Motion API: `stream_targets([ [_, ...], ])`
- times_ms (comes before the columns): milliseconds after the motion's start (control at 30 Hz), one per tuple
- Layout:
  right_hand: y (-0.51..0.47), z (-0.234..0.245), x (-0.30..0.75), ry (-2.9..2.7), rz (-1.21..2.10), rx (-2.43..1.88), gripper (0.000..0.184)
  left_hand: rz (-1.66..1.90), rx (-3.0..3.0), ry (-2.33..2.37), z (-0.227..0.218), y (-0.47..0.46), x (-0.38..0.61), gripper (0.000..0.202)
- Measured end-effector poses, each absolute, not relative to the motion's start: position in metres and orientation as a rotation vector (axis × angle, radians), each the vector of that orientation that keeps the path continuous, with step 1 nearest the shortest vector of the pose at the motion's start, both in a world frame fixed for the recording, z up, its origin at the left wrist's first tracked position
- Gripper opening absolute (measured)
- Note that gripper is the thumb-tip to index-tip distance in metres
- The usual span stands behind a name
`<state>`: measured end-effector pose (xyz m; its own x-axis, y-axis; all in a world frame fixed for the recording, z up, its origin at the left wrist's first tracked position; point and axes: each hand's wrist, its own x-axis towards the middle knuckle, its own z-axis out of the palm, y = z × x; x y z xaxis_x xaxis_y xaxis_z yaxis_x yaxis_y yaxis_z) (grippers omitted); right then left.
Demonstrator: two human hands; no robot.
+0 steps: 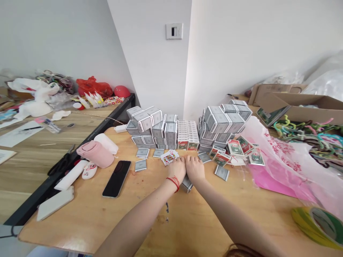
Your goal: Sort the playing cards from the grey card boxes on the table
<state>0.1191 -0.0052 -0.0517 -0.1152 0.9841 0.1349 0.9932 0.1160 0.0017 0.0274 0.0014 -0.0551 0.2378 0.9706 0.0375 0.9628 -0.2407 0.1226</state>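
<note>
My left hand [179, 167], with a red string at the wrist, is closed beside my right hand [195, 168]. Both have their fingers curled down around a deck of playing cards [187, 185], whose grey patterned back shows below the hands. My fingertips are hidden. Face-up cards [169, 157], a court card on top, lie just beyond my left hand. Straight ahead stand rows of boxed card packs [188, 134]. Stacks of grey-backed decks rise on the left [144, 121] and right [222, 119]. Small loose piles of cards [140, 165] lie nearby.
A black phone [117, 179], a pink rolled item [96, 153] and a white power bank-like slab [55, 203] lie left. Loose card boxes [235, 147], pink plastic sheeting [276, 167], a tape roll [318, 225] and a cardboard box [308, 103] occupy the right.
</note>
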Motion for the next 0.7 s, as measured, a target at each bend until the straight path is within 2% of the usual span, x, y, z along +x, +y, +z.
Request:
stream_targets([
  [267,-0.004,-0.053,0.118,-2.243,-0.102,-2.023,0.018,0.203,2.475,1.908,-0.059,-0.002,0.028,0.026],
  [333,-0.002,-0.056,0.124,-2.147,0.028,-2.037,0.017,0.237,2.49,1.89,-0.059,-0.001,0.026,0.026],
  [433,-0.001,-0.066,0.14,-1.749,0.396,-2.082,0.024,0.359,2.479,1.814,-0.06,0.001,0.017,0.027],
  [600,-0.016,-0.091,0.173,-1.1,0.669,-1.851,0.04,0.842,2.412,1.577,-0.056,-0.004,-0.011,0.029],
  [700,-0.033,-0.099,0.191,-1.025,0.855,-1.756,0.044,0.865,2.542,1.338,-0.047,-0.017,-0.024,0.043],
])
